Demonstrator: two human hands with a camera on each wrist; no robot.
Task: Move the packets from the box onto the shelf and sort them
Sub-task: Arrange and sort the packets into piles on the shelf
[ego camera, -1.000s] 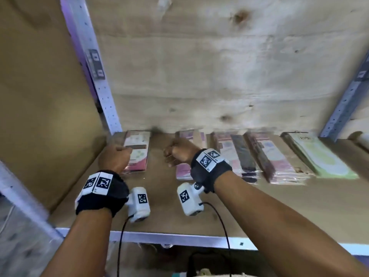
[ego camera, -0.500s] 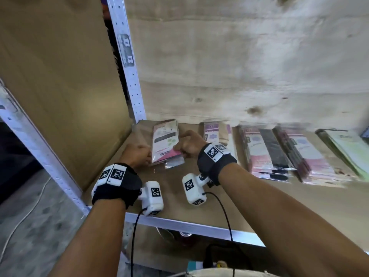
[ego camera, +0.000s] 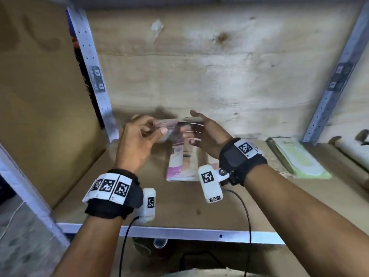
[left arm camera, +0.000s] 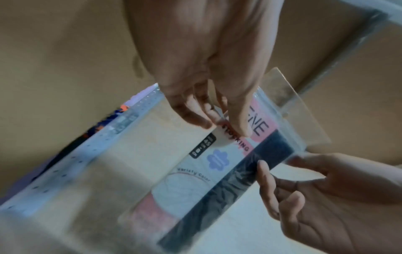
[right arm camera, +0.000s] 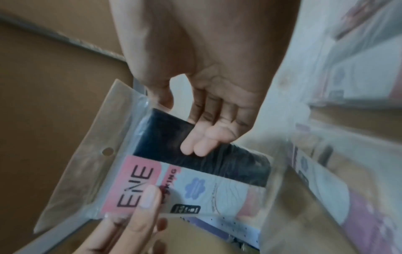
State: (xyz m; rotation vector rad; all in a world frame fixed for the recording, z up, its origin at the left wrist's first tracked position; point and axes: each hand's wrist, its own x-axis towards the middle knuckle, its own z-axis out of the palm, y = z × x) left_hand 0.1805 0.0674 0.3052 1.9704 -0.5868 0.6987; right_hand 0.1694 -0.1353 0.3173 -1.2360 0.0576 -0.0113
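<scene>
A clear stocking packet with a pink-and-white card and a dark strip is held in the air above the wooden shelf. My left hand pinches its pink top end, thumb on the print. On the other side my right hand holds the dark strip, fingers on the front and thumb behind. The left wrist view shows the packet stretched between both hands. The box is out of view.
Under the hands lies a stack of pink packets. A green packet and a paper roll lie to the right. Metal uprights and a cardboard side panel close the left. The metal front rail runs below my wrists.
The packet that lay at the shelf's left under my low hands is now lifted and held between both hands, further right above the pink stack.
</scene>
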